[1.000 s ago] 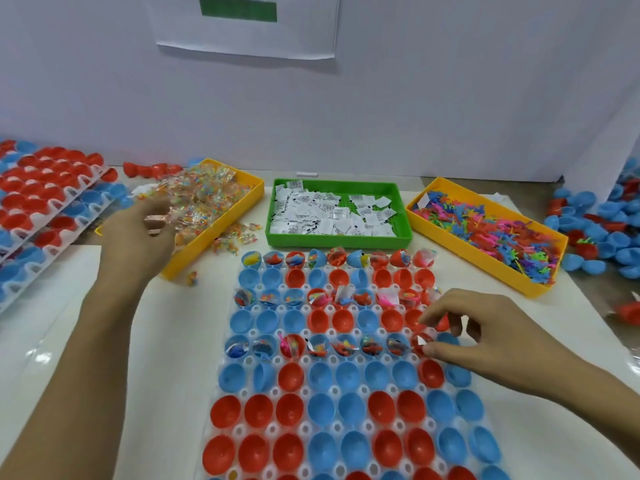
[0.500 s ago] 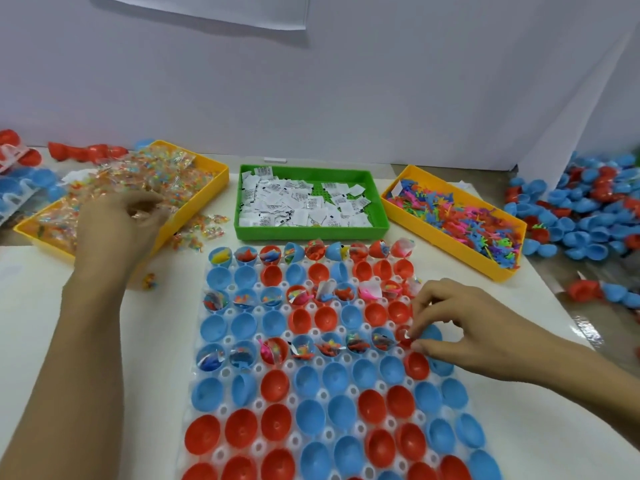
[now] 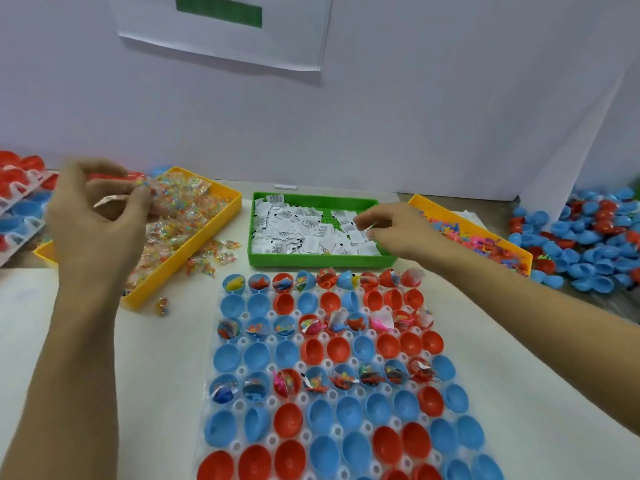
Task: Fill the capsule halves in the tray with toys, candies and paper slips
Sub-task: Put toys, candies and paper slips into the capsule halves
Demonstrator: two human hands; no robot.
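While the clear tray of capsule halves lies on the near middle of the white surface, I see both hands working at the far bins. The left hand hovers over the yellow candy bin at the far left, fingers curled, pinching a wrapped candy between thumb and fingertips. The right hand reaches over the right end of the green bin, which holds white paper slips; its thumb and forefinger are pinched together on something small, but I cannot tell what it is. A second yellow bin with coloured toys sits just right of the green one, partly behind that hand.

In the tray, red and blue halves stand open side up in rows. The far row, the third row and the fifth row carry contents; the rows between them and the near rows show bare cups. Loose wrapped candies lie on the surface beside the candy bin. A heap of loose capsule halves lies at the far right, and stacked trays of halves sit at the far left.
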